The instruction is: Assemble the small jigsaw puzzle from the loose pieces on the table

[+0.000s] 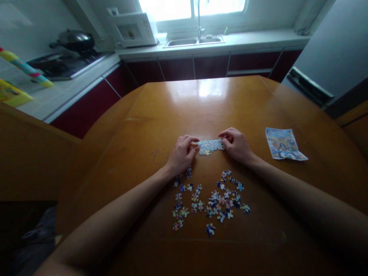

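Closest in, the left forearm (115, 218) enters from 7 o'clock and the right forearm (301, 191) from 5 o'clock, both lying low over the wooden table (201, 107) and closing toward each other. In the wedge between them a scatter of loose puzzle pieces (214, 201) lies flat, some touching and some apart, with bare wood on its near side and out past each forearm. Just beyond the scatter, at its 12 o'clock, sits the joined strip (211, 146), a short pale band of fitted pieces lying flat and running left to right. The left hand (181, 153) rests knuckles up at the strip's 9 o'clock end, fingers bent, with thumb and fingertips gripping that end. The right hand (237, 145) mirrors it at the 3 o'clock end, fingers curled and nipping the strip's other edge. A printed picture sheet (284, 143) lies flat at 3 o'clock from the right hand, well apart from it and short of the table's right rim. From the strip toward 12 o'clock the tabletop is open, glossy wood up to its far edge. Past that stand dark red cabinet doors (178, 69) under a pale counter (253, 38), with a sink (192, 41) and tap (199, 19) at 12 o'clock, a microwave (133, 30) at 11 and a wok (76, 40) on the hob (63, 63) at 10.
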`<state>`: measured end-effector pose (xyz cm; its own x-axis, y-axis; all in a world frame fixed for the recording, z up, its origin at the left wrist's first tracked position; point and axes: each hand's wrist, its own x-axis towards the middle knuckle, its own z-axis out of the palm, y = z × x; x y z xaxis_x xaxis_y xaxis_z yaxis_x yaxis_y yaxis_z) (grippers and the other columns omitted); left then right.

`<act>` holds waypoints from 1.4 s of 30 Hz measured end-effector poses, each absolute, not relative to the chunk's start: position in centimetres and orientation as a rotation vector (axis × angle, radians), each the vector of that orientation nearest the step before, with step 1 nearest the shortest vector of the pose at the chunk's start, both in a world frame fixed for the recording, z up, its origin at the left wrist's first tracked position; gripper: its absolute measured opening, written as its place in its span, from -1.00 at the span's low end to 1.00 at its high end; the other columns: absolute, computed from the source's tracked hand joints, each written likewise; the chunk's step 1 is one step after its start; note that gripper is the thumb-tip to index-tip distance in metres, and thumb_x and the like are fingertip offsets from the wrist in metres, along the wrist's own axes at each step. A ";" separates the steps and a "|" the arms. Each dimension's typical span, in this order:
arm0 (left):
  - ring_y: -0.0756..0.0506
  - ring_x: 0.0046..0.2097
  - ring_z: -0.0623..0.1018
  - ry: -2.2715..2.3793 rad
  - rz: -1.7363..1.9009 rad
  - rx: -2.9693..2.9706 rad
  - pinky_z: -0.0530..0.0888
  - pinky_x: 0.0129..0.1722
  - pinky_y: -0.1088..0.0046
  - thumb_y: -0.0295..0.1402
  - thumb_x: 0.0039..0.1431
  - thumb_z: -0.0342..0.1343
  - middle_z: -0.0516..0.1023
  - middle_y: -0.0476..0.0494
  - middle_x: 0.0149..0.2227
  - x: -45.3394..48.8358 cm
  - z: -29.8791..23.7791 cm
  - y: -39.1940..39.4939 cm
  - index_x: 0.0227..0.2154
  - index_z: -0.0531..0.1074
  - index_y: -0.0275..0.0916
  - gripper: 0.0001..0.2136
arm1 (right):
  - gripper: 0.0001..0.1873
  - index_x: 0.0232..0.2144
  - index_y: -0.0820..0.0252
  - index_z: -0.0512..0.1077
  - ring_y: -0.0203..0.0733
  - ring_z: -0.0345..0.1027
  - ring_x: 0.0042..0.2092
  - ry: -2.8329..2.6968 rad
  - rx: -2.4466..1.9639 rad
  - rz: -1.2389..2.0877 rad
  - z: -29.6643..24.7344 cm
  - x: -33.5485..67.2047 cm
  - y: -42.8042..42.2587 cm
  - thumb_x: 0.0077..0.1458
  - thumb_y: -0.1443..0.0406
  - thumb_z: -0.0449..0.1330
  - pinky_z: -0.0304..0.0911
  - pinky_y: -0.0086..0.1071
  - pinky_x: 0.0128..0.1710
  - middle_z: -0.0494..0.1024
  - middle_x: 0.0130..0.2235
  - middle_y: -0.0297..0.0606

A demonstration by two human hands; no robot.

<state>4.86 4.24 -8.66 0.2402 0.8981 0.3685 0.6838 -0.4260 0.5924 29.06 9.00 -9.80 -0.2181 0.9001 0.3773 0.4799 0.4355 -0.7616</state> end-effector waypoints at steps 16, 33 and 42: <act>-0.14 -0.08 0.46 1.502 1.019 2.163 0.46 0.00 0.19 -0.68 0.10 0.02 0.53 -0.12 -0.16 4.7 -8.9 4.4 -0.20 0.46 -0.23 -0.72 | -0.80 -0.34 0.20 0.55 -0.17 0.36 -0.28 -1.860 -1.156 0.590 -10.0 29.0 9.0 0.06 0.42 0.12 0.29 -0.25 -0.28 0.52 -0.28 -0.18; -0.13 -0.09 0.46 1.497 1.050 2.119 0.47 -0.06 0.25 -0.70 0.08 0.02 0.52 -0.13 -0.18 4.9 -8.7 4.4 -0.23 0.46 -0.23 -0.71 | -0.81 -0.34 0.20 0.55 -0.15 0.37 -0.27 -1.869 -1.171 0.613 -9.8 29.1 9.0 0.05 0.41 0.14 0.29 -0.25 -0.27 0.51 -0.28 -0.18; -0.10 -0.12 0.47 1.481 1.087 2.090 0.48 -0.09 0.29 -0.70 0.07 0.01 0.51 -0.12 -0.21 4.9 -8.7 4.4 -0.24 0.46 -0.23 -0.71 | -0.82 -0.34 0.21 0.55 -0.15 0.37 -0.27 -1.872 -1.167 0.610 -9.9 29.1 9.0 0.06 0.40 0.14 0.28 -0.25 -0.28 0.50 -0.28 -0.17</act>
<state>4.94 4.44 -8.67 0.1558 0.9112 0.3814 0.6369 -0.3878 0.6663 29.11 9.04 -9.88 -0.2263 0.8921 0.3911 0.4906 0.4513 -0.7454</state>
